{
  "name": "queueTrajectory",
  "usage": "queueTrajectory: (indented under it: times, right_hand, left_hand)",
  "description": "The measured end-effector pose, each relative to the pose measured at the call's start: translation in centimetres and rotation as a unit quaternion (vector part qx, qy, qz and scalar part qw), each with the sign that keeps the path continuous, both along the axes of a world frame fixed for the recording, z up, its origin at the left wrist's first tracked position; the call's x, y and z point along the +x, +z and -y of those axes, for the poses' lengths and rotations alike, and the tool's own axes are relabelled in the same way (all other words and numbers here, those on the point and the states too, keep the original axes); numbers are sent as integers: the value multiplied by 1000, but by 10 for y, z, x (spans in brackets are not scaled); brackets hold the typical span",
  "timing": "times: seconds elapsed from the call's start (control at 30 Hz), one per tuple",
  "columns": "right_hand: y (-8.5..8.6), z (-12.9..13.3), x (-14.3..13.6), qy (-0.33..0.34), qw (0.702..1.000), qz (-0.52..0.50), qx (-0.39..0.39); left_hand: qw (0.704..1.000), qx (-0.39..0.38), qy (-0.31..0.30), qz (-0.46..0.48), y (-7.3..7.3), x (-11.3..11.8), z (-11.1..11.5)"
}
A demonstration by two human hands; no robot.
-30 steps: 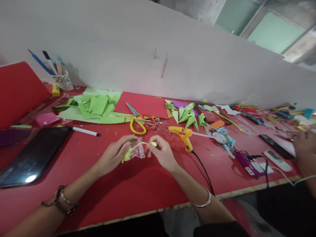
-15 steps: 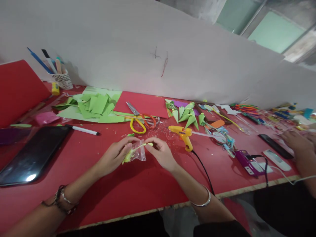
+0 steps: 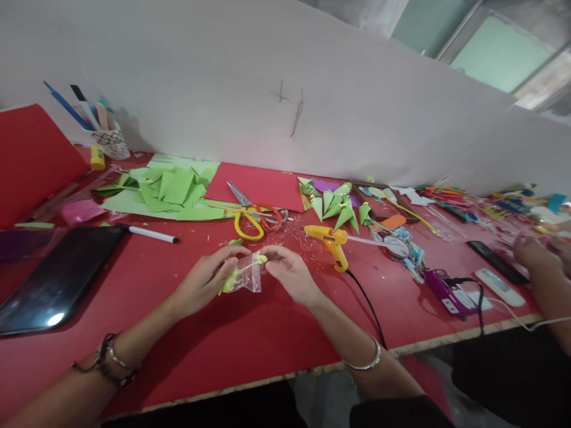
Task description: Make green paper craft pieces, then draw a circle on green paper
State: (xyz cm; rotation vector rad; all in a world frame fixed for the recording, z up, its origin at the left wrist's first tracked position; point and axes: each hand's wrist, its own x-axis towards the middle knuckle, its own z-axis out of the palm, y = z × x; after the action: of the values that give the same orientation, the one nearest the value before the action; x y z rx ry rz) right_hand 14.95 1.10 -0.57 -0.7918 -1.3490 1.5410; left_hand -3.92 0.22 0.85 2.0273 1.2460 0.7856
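Observation:
My left hand is closed on a small clear plastic bag with soft yellow-green clay inside. A stretched strand of the clay runs up to a small lump at the bag's right edge. Beside that lump is my right hand, its thumb and fingers curved and apart. A small green piece shows just behind my left fingers. Yellow-and-red-handled scissors lie beyond both hands, and a yellow glue gun with a clear stick rests to their right.
Cut green paper and a red sheet lie along the wall. Green paper cones stand behind the glue gun. A black tablet and a marker are on the left. Another person's hands are at far right, near a purple power strip.
The small clay lump, pinched in my right fingertips before, has shifted left against the bag's edge, and the strand looks shorter. My right thumb and fingers have parted.

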Motion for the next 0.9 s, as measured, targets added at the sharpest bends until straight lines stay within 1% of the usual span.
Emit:
queueTrajectory:
  times: [0.07,0.17,0.3,0.37,0.47,0.53,0.7,0.83,0.9]
  right_hand:
    - [1,0,0,-14,1000,9,-10]
    - [1,0,0,-37,999,11,2]
    - [-1,-1,0,-25,999,-27,-8]
    - [-1,0,1,-24,1000,-14,-10]
    - [0,0,1,-41,999,25,6]
    - [0,0,0,-44,999,22,6]
    - [0,1,-3,-15,1000,-19,-1]
    - [1,1,-3,-42,999,4,-2]
    - [2,2,-1,-43,999,21,-7]
  left_hand:
    - [1000,3,0,-1,0,0,0]
    - [1000,1,2,0,0,0,0]
    - [1000,0,5,-1,-1,0,0]
    - [1000,4,7,-1,-1,-1,0]
    - [1000,14,8,1,-1,-2,0]
    - [1000,17,9,3,-1,-2,0]
    - [1000,9,17,6,0,-2,0]
    - [1000,13,15,1,0,-2,0]
    - [1000,15,12,2,-1,-2,0]
